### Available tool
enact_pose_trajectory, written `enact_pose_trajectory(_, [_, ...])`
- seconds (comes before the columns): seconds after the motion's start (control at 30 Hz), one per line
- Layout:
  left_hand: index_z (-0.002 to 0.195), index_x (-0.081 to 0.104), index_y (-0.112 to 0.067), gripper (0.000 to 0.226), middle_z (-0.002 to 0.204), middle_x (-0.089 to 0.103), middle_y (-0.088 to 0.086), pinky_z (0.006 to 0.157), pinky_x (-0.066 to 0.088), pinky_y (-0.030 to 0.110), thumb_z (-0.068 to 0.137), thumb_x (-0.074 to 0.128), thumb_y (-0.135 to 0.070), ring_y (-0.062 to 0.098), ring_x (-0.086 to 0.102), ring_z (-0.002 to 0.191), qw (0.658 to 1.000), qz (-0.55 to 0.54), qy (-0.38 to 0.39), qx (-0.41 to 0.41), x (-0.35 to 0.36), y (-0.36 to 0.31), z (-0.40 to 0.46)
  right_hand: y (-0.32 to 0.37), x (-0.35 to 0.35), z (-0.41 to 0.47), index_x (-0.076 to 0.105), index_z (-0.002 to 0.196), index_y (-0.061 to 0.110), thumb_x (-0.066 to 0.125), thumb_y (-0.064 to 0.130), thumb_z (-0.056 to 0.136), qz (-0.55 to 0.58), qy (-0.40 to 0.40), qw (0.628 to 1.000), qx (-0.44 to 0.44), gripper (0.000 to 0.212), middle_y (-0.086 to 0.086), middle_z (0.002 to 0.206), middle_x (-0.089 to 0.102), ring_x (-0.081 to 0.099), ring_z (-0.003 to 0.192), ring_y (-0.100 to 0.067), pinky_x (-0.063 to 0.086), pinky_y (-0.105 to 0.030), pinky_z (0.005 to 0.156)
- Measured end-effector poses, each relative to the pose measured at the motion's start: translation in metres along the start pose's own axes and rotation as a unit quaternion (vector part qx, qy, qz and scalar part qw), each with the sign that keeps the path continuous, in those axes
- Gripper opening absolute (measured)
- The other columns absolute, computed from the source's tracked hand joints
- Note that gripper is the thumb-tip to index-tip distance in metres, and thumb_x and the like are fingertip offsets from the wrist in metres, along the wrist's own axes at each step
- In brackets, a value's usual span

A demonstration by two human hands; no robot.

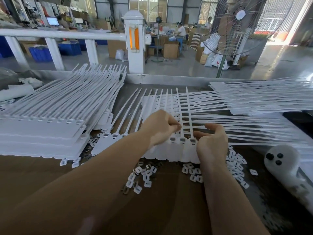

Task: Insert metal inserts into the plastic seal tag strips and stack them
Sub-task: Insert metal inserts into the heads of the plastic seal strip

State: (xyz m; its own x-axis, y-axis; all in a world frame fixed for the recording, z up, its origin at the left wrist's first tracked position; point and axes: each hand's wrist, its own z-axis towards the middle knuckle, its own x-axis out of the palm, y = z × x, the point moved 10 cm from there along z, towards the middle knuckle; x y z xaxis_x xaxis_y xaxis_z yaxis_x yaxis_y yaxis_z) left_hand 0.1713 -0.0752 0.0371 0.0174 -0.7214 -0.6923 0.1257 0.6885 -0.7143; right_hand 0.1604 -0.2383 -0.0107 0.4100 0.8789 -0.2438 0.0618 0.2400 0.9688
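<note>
Your left hand [160,128] has its fingers curled together, pinching at the heads of the tag strip [176,150] lying mid-worktop [50,175]; whether they grip an insert, you cannot tell. Your right hand [211,143] rests loosely curled at the strip's right edge. Loose inserts [144,177] lie scattered just beneath, and finished stacks [42,133] sit left.

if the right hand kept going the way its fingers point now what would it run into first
The right hand has fingers curled, pointing left toward the left hand. Going straight on, it would likely first meet the upright tail of the seal tag strip between them, then the left hand; depth is unclear.
</note>
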Motion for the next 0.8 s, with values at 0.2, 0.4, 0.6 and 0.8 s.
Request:
enact_pose_trajectory(0.2, [0.102,0.071,-0.019,0.018,0.090,0.070,-0.006,0.067,0.045,0.016,0.091,0.057,-0.024,0.010,0.063,0.078,0.994,0.022,-0.096,-0.047,-0.059,0.050,-0.038,0.007,-0.002,-0.004,0.053,0.110,0.020,0.036,-0.013,0.078,-0.015,0.007,1.000,-0.011,0.049,0.002,0.095,0.065,0.061,0.086,-0.014,0.050,-0.029,0.068])
enact_pose_trajectory(0.4, [0.109,0.067,-0.021,0.023,0.083,0.067,-0.004,0.061,0.047,0.023,0.095,0.049,-0.021,0.007,0.054,0.058,0.964,0.171,-0.178,-0.100,-0.093,0.089,-0.074,0.046,0.007,-0.026,0.062,0.109,0.017,0.050,-0.009,0.081,-0.200,-0.015,0.961,-0.192,0.041,-0.002,0.106,0.064,0.056,0.101,-0.021,0.044,-0.042,0.095])
enact_pose_trajectory(0.6, [0.112,0.061,-0.021,0.026,0.087,0.067,0.001,0.067,0.043,0.027,0.097,0.040,-0.022,0.017,0.055,0.072,0.945,0.230,-0.192,-0.129,-0.090,0.101,-0.082,0.071,0.053,-0.068,0.071,0.086,0.014,0.063,0.006,0.080,-0.254,0.111,0.863,-0.422,0.013,0.001,0.087,0.071,0.062,0.091,-0.020,0.032,-0.029,0.087])
enact_pose_trajectory(0.8, [0.116,0.062,-0.020,0.028,0.092,0.070,0.002,0.064,0.036,0.021,0.097,0.042,-0.024,0.013,0.053,0.069,0.948,0.197,-0.228,-0.104,-0.093,0.097,-0.090,0.065,0.047,-0.059,0.069,0.076,0.017,0.059,0.020,0.088,-0.308,0.060,0.856,-0.410,0.015,0.003,0.068,0.066,0.061,0.073,-0.019,0.028,-0.027,0.079])
